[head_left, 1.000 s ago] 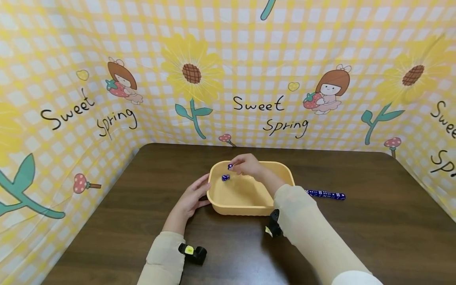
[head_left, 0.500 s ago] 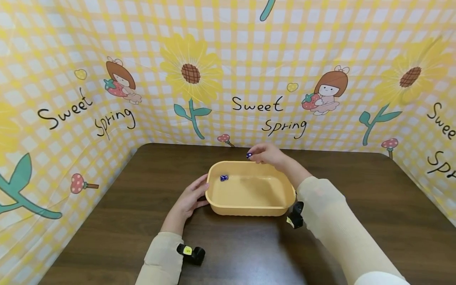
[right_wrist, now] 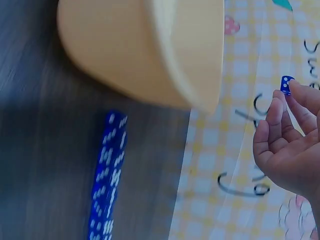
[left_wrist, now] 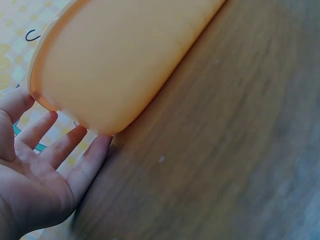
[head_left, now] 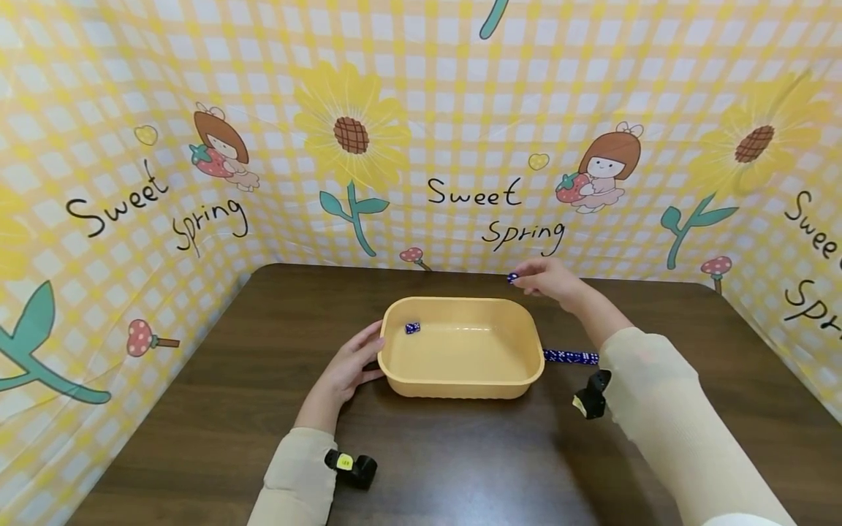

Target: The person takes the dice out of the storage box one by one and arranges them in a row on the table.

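Observation:
A yellow plastic tub (head_left: pixel 460 389) stands mid-table. My left hand (head_left: pixel 351 370) touches its left end; in the left wrist view the extended fingertips lie along the tub's end wall. Up beyond the tub's back right corner, my right hand (head_left: pixel 551 280) pinches one blue die (right_wrist: pixel 286 85) with white dots between thumb and fingers. Inside the tub, near its back left, lie blue dice (head_left: pixel 412 328) side by side. A straight row of blue dice (right_wrist: pixel 105 175) extends along the table on the tub's right, its far end hidden behind the right forearm in the head view.
The dark wooden table (head_left: pixel 460 467) ends at the back against a yellow checked cloth (head_left: pixel 421 109) printed with flowers and figures. This cloth also rises on the left and right. A black wrist camera (head_left: pixel 590 394) sits on each sleeve.
My right hand has lifted a die out of the tub and carried it right, past the back rim. The dice row shows again beside the tub. My left hand stays on the tub.

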The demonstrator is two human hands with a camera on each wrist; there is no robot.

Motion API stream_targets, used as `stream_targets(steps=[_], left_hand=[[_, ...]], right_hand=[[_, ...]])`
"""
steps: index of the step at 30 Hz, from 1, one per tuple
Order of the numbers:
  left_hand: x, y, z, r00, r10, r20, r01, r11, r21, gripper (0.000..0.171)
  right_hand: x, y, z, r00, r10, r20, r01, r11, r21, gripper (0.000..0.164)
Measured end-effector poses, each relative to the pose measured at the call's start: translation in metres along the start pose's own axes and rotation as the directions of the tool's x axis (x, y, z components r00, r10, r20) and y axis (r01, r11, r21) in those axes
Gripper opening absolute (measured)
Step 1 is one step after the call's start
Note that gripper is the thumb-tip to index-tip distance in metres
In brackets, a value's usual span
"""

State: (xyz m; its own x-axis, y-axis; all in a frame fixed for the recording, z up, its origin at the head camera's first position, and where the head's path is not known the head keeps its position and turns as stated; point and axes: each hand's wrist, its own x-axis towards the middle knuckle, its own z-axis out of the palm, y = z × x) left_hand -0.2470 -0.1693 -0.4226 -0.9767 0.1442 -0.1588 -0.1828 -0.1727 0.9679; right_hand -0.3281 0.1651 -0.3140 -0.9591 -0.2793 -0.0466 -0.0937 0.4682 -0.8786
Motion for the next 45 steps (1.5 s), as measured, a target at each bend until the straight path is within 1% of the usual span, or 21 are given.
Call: stream_targets(steps=[4, 11, 18, 24, 30, 33, 39, 45], left_hand=[[0.0, 0.0, 0.001, 1.0, -0.003, -0.002, 0.003, 1.0, -0.003, 0.051], [0.001, -0.001, 0.001, 1.0, 0.003, 0.0, -0.003, 1.0, 0.0, 0.05], [0.0, -0.001, -0.001, 1.0, 0.005, -0.004, -0.005, 1.0, 0.007, 0.049], [-0.001, -0.001, -0.002, 1.0, 0.002, -0.008, -0.002, 1.0, 0.008, 0.05], [0.0, 0.0, 0.0, 1.0, -0.01, -0.002, 0.01, 1.0, -0.001, 0.049], [0.001, 0.0, 0.001, 1.0, -0.004, 0.002, 0.004, 1.0, 0.001, 0.048], [0.0, 0.001, 0.001, 1.0, 0.0, 0.01, 0.0, 1.0, 0.002, 0.05], [-0.001, 0.001, 0.001, 1.0, 0.0, 0.015, 0.0, 1.0, 0.0, 0.051]], right_hand=[[-0.011, 0.017, -0.016, 1.0, -0.001, -0.009, 0.0, 1.0, -0.023, 0.028], [-0.033, 0.048, -0.043, 0.999, 0.003, -0.047, -0.005, 0.999, -0.048, 0.031], [-0.055, 0.072, -0.066, 0.997, 0.054, -0.064, -0.06, 0.994, -0.092, 0.036], [-0.07, 0.093, -0.081, 0.996, 0.063, -0.063, -0.069, 0.993, -0.096, 0.039], [-0.086, 0.114, -0.091, 0.993, 0.081, -0.091, -0.089, 0.992, -0.093, 0.042], [-0.093, 0.123, -0.095, 0.991, 0.092, -0.1, -0.1, 0.992, -0.082, 0.041], [-0.104, 0.139, -0.097, 0.986, 0.129, -0.102, -0.133, 0.991, -0.029, 0.039], [-0.111, 0.153, -0.096, 0.98, 0.171, -0.101, -0.177, 0.983, -0.043, 0.034]])
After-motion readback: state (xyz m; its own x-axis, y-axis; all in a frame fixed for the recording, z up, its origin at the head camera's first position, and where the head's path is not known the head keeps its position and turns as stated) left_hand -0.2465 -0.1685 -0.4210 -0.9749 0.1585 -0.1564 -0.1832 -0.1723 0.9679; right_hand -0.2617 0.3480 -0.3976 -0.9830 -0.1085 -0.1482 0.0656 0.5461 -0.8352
